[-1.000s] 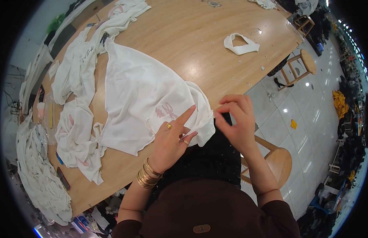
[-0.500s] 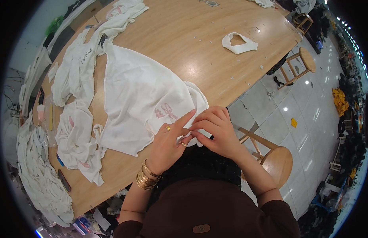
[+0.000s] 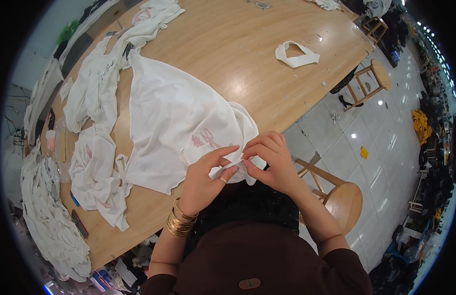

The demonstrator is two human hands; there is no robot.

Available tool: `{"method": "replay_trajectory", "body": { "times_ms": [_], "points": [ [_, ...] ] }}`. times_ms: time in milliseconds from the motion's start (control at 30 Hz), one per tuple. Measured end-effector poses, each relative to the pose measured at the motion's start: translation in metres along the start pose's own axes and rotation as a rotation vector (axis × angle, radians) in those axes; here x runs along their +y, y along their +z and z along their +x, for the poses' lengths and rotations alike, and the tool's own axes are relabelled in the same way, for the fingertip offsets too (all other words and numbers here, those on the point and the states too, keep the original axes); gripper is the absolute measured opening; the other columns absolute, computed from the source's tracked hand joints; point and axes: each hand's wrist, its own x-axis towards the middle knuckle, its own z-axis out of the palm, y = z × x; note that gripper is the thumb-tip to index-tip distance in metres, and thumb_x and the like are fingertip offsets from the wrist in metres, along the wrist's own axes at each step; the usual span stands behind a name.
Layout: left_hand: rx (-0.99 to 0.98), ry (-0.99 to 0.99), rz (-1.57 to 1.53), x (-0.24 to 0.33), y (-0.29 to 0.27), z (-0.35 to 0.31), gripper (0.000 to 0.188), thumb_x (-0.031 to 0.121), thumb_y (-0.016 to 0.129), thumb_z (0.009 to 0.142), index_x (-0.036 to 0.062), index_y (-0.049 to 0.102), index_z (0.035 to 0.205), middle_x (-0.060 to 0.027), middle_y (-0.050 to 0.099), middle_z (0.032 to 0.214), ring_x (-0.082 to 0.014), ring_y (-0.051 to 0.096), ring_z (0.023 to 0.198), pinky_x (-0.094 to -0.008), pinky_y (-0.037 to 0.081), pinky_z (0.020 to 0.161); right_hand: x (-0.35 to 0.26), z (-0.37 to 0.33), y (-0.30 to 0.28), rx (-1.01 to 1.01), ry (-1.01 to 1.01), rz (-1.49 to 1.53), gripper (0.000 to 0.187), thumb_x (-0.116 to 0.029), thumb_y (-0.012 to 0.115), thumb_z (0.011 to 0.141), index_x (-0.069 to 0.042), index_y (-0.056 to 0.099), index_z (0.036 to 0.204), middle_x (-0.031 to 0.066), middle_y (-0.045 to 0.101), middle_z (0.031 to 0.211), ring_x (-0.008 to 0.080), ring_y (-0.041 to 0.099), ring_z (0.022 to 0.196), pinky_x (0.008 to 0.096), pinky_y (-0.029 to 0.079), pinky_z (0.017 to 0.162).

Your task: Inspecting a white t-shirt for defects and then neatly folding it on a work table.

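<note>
A white garment piece with pink lettering is spread over the near edge of the table, its lower right end gathered at my hands. My left hand, with rings and gold bangles, pinches the fabric edge between thumb and fingers. Close beside it, my right hand holds the same edge between thumb and fingertips. A small fold of cloth stands up between the two hands. Whether anything tiny is held in the fingertips cannot be made out.
More white garments lie along the left, beside a heaped white pile. A phone lies near the table's edge. A white fabric band rests far right on the wooden table. A wooden stool stands at my right.
My left hand has shifted slightly down and left, its fingers opening a little from the right hand. More of the fabric edge now shows between the hands.
</note>
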Motion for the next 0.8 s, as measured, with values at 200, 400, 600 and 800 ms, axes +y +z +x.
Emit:
{"method": "replay_trajectory", "body": {
  "times_ms": [200, 400, 600, 800],
  "points": [
    [-0.128, -0.239, -0.408, -0.009, -0.004, 0.001, 0.014, 0.009, 0.058, 0.085, 0.0009, 0.064, 0.095, -0.0012, 0.063, 0.079, -0.0067, 0.055, 0.074, -0.0217, 0.044, 0.068, -0.001, 0.0, -0.002, -0.016, 0.14, 0.156, 0.013, -0.006, 0.067, 0.068, -0.008, 0.06, 0.079, 0.0028, 0.057, 0.087, 0.0211, 0.05, 0.085, 0.0322, 0.036, 0.081],
    [-0.085, -0.323, -0.51, -0.01, -0.003, 0.001, 0.017, 0.012, 0.056, 0.089, -0.0038, 0.062, 0.093, 0.0021, 0.06, 0.081, -0.0037, 0.051, 0.075, -0.0195, 0.043, 0.069, -0.006, -0.001, 0.0, 0.188, -0.036, -0.084, 0.017, -0.011, 0.07, 0.067, -0.013, 0.06, 0.08, 0.0002, 0.056, 0.088, 0.0205, 0.05, 0.085, 0.0338, 0.034, 0.081],
    [-0.096, -0.3, -0.527, -0.008, -0.002, 0.001, 0.017, 0.012, 0.056, 0.088, -0.0032, 0.062, 0.094, 0.0006, 0.061, 0.08, -0.0046, 0.052, 0.074, -0.0202, 0.043, 0.069, -0.012, 0.001, 0.004, 0.141, -0.045, -0.058, 0.018, -0.012, 0.07, 0.066, -0.013, 0.059, 0.081, 0.0004, 0.055, 0.087, 0.0204, 0.05, 0.087, 0.034, 0.034, 0.083],
    [-0.074, -0.19, -0.334, -0.007, 0.0, 0.001, 0.017, 0.012, 0.057, 0.086, -0.0029, 0.063, 0.093, -0.0012, 0.062, 0.077, -0.0064, 0.053, 0.07, -0.0218, 0.044, 0.067, -0.014, 0.003, 0.005, 0.06, 0.059, -0.014, 0.015, -0.011, 0.068, 0.069, -0.011, 0.057, 0.079, 0.0022, 0.055, 0.089, 0.0212, 0.049, 0.089, 0.0342, 0.034, 0.083]
  ]
}}
